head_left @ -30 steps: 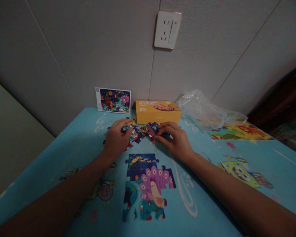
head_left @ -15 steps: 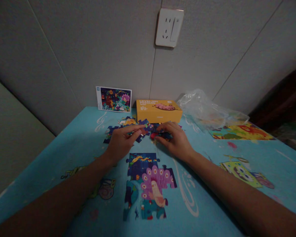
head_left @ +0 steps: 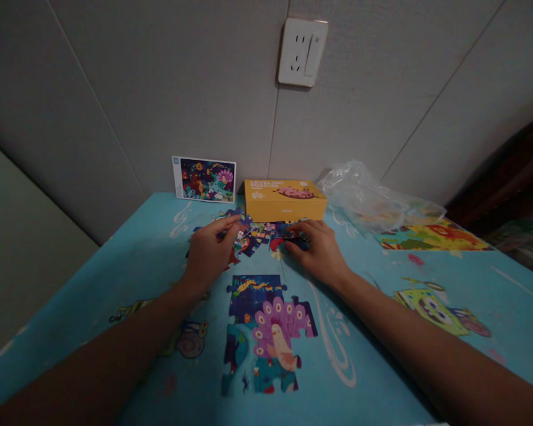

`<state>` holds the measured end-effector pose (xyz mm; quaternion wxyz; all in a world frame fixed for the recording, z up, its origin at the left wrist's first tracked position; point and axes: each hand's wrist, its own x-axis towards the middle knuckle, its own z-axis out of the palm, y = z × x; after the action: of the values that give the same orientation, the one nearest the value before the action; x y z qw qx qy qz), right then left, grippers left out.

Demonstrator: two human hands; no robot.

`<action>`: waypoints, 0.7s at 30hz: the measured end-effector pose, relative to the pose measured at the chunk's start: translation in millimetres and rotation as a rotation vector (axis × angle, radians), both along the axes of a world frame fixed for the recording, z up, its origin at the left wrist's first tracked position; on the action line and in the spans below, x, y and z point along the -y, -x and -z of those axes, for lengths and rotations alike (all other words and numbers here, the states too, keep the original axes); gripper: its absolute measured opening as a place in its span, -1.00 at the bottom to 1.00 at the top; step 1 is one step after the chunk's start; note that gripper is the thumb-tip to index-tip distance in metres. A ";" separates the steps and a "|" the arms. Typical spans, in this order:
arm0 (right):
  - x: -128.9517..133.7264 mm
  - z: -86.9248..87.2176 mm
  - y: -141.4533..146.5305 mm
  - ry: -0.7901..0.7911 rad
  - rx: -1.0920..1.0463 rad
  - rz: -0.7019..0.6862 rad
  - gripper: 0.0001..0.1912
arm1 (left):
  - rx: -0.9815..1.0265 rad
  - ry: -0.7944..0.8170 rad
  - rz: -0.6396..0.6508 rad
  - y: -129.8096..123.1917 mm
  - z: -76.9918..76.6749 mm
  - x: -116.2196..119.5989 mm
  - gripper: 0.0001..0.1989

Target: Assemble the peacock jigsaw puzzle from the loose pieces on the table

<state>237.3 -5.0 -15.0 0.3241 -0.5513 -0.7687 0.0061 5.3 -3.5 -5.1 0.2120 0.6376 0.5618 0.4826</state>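
Loose dark puzzle pieces (head_left: 254, 241) lie in a heap in front of the yellow box. My left hand (head_left: 211, 248) is at the left of the heap, its thumb and forefinger pinching a dark puzzle piece (head_left: 243, 220). At the heap's right side my right hand (head_left: 317, 248) has its fingers curled over a dark piece (head_left: 298, 241), thumb below and forefinger above. Nearer to me lies a joined puzzle section (head_left: 266, 331) with a pink peacock and a yellow seahorse-like figure, touched by neither hand.
A yellow puzzle box (head_left: 286, 201) stands against the wall. Left of it leans a picture card (head_left: 206, 180). Clear plastic bags (head_left: 364, 198) and a yellow picture sheet (head_left: 439, 236) lie at the right on the blue cartoon tablecloth (head_left: 382, 367).
My left hand has moved left, away from my right hand, with a puzzle piece between its fingers. More of the heap's middle shows. My right hand has barely moved.
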 end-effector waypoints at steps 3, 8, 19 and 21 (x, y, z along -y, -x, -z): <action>1.2 0.4 0.9 0.018 0.028 -0.002 -0.73 | -0.027 0.041 -0.047 2.6 1.1 -3.2 -0.68; 3.8 0.8 2.4 0.041 0.068 -0.019 -0.65 | -0.075 0.135 -0.095 4.2 -0.9 -3.9 -0.67; -0.3 2.3 -1.8 0.086 0.121 0.127 -0.68 | 0.072 0.270 -0.034 -3.8 -4.1 2.7 -0.70; -1.2 1.6 -2.4 0.097 0.130 0.117 -0.76 | 0.084 0.261 -0.009 -3.2 -2.3 1.9 -0.72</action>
<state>239.8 -3.7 -16.5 0.2464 -0.6094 -0.7535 -0.0113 8.5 -5.4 -2.8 0.3144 0.5813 0.6133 0.4326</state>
